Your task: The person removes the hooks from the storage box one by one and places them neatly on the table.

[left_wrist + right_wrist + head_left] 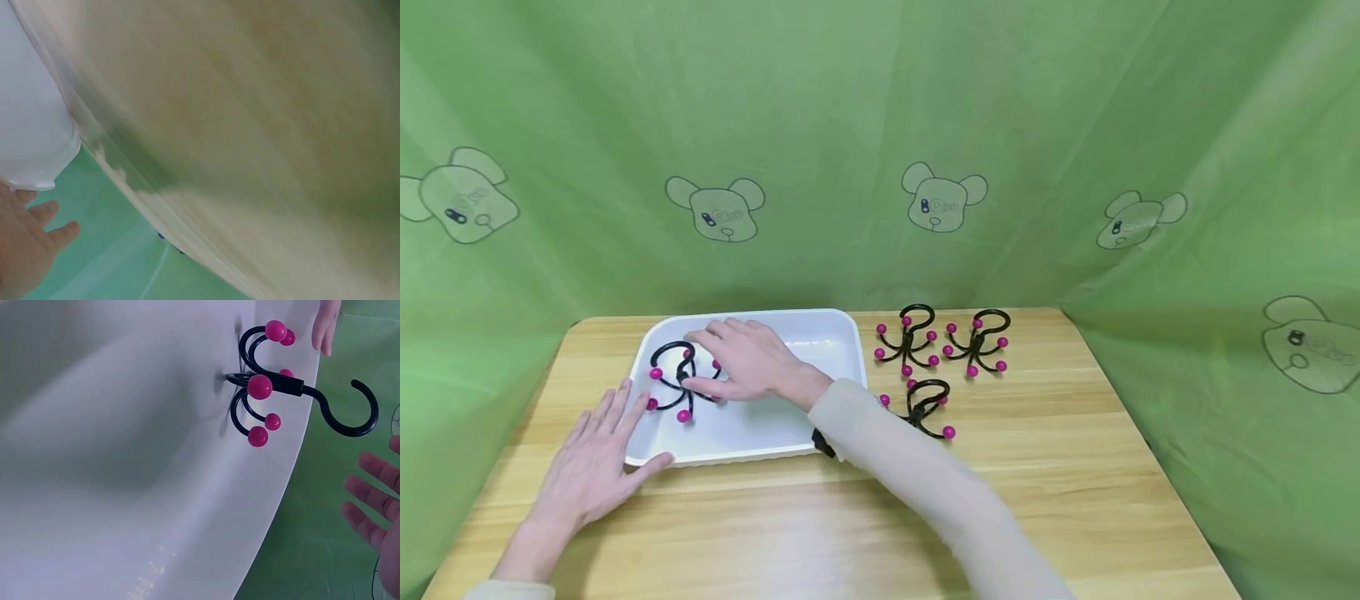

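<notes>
A black multi-arm hook (683,379) with bright pink ball tips stands in the left part of the white tray (820,417), its curved top hook uppermost. Beside it, over the tray, is my right hand (748,358). In the right wrist view the fingers of that right hand (378,500) are spread loosely, with a gap between them and the black hook (287,384). My left hand (591,462) lies at the tray's left edge, fingers straight and thumb out by the near left corner. The left wrist view shows this left hand (28,240) close by the tray's corner (37,162).
Right of the tray, three similar hooks stand on the wooden table (1037,467): one at the back (907,340), one farther right (976,342) and one nearer (917,412), partly behind my right sleeve (917,483). A green curtain (827,100) with mouse-face prints surrounds the table.
</notes>
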`<state>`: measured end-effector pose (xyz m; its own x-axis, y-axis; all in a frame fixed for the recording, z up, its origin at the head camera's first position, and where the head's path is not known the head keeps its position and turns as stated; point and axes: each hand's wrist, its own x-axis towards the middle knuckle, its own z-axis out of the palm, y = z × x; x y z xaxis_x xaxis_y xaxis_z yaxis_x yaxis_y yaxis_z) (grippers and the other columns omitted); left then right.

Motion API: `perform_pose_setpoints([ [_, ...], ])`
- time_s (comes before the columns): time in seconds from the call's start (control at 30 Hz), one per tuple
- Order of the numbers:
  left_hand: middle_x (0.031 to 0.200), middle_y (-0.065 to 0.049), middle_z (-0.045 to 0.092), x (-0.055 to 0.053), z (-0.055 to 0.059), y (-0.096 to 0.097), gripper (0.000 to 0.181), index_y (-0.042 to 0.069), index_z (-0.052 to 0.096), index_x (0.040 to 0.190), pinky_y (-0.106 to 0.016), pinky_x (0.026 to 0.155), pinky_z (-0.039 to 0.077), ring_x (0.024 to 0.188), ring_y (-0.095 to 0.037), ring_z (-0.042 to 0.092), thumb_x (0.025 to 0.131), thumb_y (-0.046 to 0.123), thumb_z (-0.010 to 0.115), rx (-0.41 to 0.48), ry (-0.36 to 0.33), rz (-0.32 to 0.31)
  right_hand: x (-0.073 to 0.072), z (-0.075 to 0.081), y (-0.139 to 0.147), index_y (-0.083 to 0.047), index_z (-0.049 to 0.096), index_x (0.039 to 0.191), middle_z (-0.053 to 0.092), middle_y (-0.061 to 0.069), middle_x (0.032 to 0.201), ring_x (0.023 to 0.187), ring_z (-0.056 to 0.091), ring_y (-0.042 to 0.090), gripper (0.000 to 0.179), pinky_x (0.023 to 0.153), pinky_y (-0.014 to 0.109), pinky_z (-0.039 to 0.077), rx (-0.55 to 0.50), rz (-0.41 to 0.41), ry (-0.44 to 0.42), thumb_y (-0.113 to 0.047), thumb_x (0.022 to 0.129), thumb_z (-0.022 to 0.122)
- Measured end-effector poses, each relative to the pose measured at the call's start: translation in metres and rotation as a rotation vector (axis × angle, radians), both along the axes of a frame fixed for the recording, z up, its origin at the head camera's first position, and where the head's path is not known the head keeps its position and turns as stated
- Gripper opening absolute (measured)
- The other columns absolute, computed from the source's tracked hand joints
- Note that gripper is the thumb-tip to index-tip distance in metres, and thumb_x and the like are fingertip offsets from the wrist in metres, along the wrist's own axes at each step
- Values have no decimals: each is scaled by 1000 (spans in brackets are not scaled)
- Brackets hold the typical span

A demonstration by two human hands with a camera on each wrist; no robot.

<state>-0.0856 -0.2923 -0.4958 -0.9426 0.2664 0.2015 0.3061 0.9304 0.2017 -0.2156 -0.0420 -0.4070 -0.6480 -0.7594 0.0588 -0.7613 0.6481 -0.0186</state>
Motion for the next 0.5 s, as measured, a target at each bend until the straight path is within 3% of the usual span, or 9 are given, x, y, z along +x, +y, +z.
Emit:
perform_pose_setpoints([
  [0.3, 176, -27, 14, 0, 0, -2, 101, 6, 23, 168, -73, 121, 29, 163, -49, 18, 96, 64, 64, -5, 0, 3, -14, -6, -20, -27, 38, 163, 54, -2, 158, 143, 55, 15, 72, 119, 31, 49, 43, -1, -18, -71, 105, 38],
  [0.5, 176, -27, 13, -1, -1, 0, 101, 6, 23, 168, -73, 122, 27, 164, -48, 15, 96, 63, 64, 3, -2, -2, -21, -10, -25, -26, 45, 158, 63, -5, 145, 127, 63, 11, 62, 99, 25, 58, 39, 17, 23, -62, 108, 40],
])
